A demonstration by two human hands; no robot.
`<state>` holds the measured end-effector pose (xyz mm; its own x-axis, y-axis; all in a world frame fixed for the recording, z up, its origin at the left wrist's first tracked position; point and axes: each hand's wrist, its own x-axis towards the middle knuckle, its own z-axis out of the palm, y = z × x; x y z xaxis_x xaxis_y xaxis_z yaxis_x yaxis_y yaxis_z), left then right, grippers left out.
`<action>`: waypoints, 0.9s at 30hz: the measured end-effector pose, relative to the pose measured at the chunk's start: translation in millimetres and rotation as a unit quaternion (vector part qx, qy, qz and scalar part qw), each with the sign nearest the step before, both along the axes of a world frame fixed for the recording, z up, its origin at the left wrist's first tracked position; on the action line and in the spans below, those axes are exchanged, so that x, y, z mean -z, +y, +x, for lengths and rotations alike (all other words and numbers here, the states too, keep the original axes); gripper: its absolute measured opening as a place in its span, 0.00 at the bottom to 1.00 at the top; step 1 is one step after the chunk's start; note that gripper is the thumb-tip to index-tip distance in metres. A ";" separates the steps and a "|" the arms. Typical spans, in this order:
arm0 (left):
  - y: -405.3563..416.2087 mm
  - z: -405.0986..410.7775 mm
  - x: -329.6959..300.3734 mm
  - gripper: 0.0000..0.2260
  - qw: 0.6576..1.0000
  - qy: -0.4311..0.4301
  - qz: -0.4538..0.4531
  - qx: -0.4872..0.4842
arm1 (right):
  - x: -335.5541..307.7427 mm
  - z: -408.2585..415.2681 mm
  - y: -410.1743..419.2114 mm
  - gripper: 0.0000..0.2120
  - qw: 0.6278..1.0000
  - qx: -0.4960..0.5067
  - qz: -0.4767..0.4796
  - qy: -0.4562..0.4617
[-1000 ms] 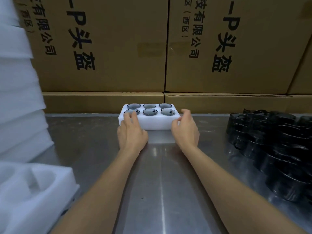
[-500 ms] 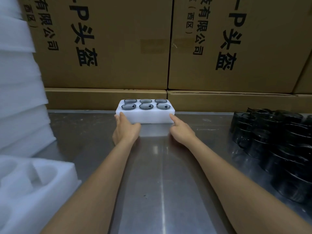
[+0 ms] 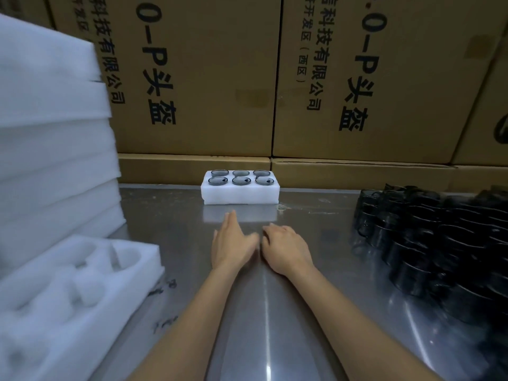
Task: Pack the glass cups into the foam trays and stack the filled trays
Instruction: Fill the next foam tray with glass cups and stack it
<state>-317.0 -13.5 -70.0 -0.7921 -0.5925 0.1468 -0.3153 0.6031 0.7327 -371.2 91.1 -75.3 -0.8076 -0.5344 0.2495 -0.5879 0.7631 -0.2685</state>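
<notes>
Filled foam tray (image 3: 240,193) at the far middle of the steel counter (image 3: 316,312), right up against the low cardboard boxes (image 3: 192,169) behind it. Six glass cups (image 3: 241,177) seated in its pockets, two rows of three, rims just above the foam.

Left hand (image 3: 232,243) and right hand (image 3: 287,250) flat and palm-down just above or on the counter, near side of the tray, side by side and almost touching each other. Neither touching the tray; clear strip of counter between fingertips and foam. Left grip wide, fingers stretched out straight toward the tray, holding nothing. Right grip loose, fingers slightly curled, also holding nothing. Some motion blur between the two hands.

Empty foam tray (image 3: 82,284) at the near left, round pockets facing up, hanging partly past the counter edge. Tall stack of foam sheets (image 3: 55,160) behind it along the left side. Dense cluster of dark loose cups (image 3: 439,237) on the right of the counter, well apart from both hands. Large printed cartons (image 3: 357,78) as a wall across the far side.
</notes>
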 end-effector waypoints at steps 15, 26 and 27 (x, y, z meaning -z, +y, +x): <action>74.3 145.3 7.8 0.26 0.973 0.005 -0.231 -0.016 | 0.7 138.6 112.8 0.17 0.998 -0.035 -0.046 0.032; 21.6 167.2 -13.1 0.35 0.897 -0.209 -0.344 -0.184 | 2.6 151.7 132.7 0.16 0.998 -0.032 -0.053 0.015; 21.5 166.9 -15.7 0.33 0.897 -0.201 -0.346 -0.184 | 2.6 151.9 132.6 0.16 0.998 -0.031 -0.053 0.014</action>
